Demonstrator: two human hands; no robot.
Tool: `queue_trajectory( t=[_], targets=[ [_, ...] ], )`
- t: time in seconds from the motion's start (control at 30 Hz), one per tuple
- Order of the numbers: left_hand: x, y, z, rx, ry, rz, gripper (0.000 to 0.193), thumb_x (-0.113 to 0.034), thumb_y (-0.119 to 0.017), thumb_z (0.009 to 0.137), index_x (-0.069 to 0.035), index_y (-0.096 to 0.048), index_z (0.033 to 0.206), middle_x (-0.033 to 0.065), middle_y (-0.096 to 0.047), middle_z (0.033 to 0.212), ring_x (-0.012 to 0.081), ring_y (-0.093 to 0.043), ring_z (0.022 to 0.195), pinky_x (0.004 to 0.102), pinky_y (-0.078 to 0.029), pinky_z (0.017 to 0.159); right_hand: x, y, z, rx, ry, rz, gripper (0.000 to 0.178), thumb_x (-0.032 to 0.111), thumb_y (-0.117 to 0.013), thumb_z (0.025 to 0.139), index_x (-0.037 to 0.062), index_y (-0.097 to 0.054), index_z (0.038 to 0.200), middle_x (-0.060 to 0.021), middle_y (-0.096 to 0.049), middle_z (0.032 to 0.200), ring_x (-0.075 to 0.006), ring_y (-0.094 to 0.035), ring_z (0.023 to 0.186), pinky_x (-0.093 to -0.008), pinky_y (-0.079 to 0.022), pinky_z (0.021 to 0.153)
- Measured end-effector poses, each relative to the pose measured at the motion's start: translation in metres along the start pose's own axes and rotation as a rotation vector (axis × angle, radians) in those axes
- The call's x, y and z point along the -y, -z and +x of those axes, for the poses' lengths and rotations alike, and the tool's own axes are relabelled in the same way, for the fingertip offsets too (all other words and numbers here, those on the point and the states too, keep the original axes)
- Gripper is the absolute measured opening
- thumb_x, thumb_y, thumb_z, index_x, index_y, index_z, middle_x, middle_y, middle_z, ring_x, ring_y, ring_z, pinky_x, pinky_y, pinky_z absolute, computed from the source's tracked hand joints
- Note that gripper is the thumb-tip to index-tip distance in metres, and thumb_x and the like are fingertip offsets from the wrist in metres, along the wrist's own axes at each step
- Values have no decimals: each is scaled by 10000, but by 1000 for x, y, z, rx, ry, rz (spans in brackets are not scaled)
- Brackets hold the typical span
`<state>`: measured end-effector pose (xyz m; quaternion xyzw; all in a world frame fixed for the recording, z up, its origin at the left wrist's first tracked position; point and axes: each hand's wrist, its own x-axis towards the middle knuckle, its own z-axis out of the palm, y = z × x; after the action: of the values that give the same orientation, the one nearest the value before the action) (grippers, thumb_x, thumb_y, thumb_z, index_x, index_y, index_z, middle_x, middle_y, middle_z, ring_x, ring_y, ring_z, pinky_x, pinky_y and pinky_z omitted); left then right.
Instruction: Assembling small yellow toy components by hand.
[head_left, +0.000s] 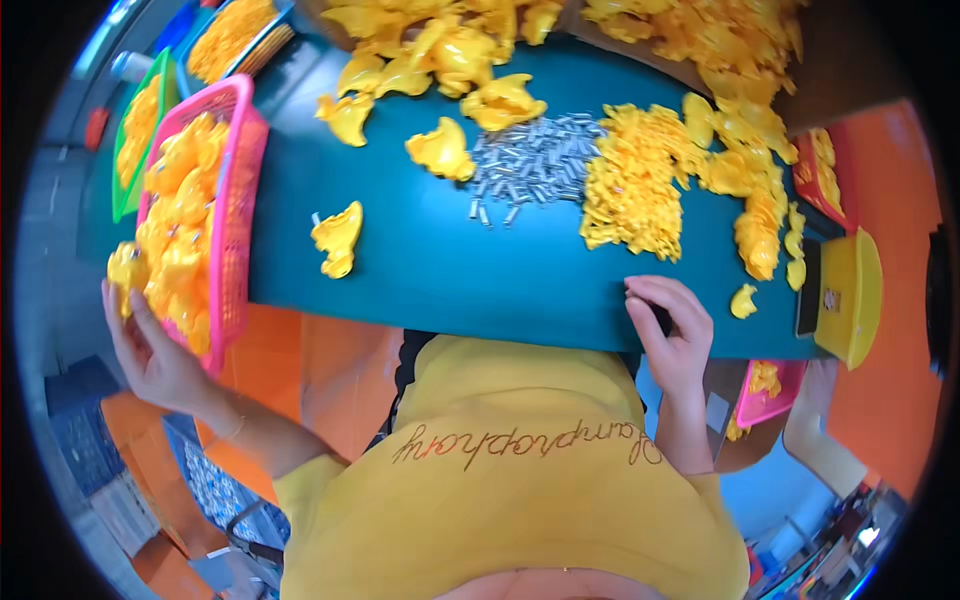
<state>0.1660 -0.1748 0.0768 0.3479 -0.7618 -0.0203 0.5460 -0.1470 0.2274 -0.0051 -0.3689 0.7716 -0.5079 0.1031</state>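
Note:
At the far left, my left hand (140, 345) has its thumb and fingers around a rounded yellow plastic piece (127, 266), at the outer side of a pink basket (236, 200). Similar glossy yellow pieces (180, 230) heap up inside that basket. My right hand (680, 325) hovers at the table's near edge, fingers curled in and thumb close to the index finger; anything between them is too small to tell. Beyond it lies a pile of small yellow plastic parts (640, 180), with a heap of short silvery metal cylinders (540, 160) beside it. A lone yellow shell (338, 240) rests on the green table (420, 270).
Large heaps of yellow shells (450, 50) spread along the far side. A green basket (130, 185) and a blue bin (183, 82) stand beyond the pink basket. On the right are a red basket (803, 185), a yellow bin (850, 305) and, lower, a pink tray (785, 400).

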Motion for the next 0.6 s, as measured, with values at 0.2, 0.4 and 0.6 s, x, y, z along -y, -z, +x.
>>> queue_trajectory(
  t=[0.2, 0.4, 0.6],
  targets=[
    [93, 41, 10, 455, -29, 380, 431, -262, -519, 1128, -67, -579, 1507, 243, -519, 1567, 369, -476, 1480, 406, -424, 1173, 2, 53, 2, -354, -90, -414, 142, 27, -783, 901, 34, -775, 1043, -70, -759, 990, -139, -666, 791, -254, -482, 663],
    [40, 6, 10, 275, -306, 489, 406, -221, -620, 1073, -30, -636, 1430, 231, -599, 1486, 372, -556, 1399, 451, -446, 1146, 3, 99, -27, -271, -343, -570, 271, 61, -723, 899, 71, -749, 1169, -45, -714, 1219, -141, -643, 962, -280, -500, 759],
    [-65, -42, -50, 778, 62, -206, 726, -149, -919, 761, -31, -627, 1415, 144, -607, 1496, 296, -562, 1376, 408, -463, 1119, -37, 100, -26, -180, -97, -771, 181, 34, -713, 941, -5, -726, 1118, -144, -709, 1156, -336, -643, 1101, -409, -494, 996]
  ],
)
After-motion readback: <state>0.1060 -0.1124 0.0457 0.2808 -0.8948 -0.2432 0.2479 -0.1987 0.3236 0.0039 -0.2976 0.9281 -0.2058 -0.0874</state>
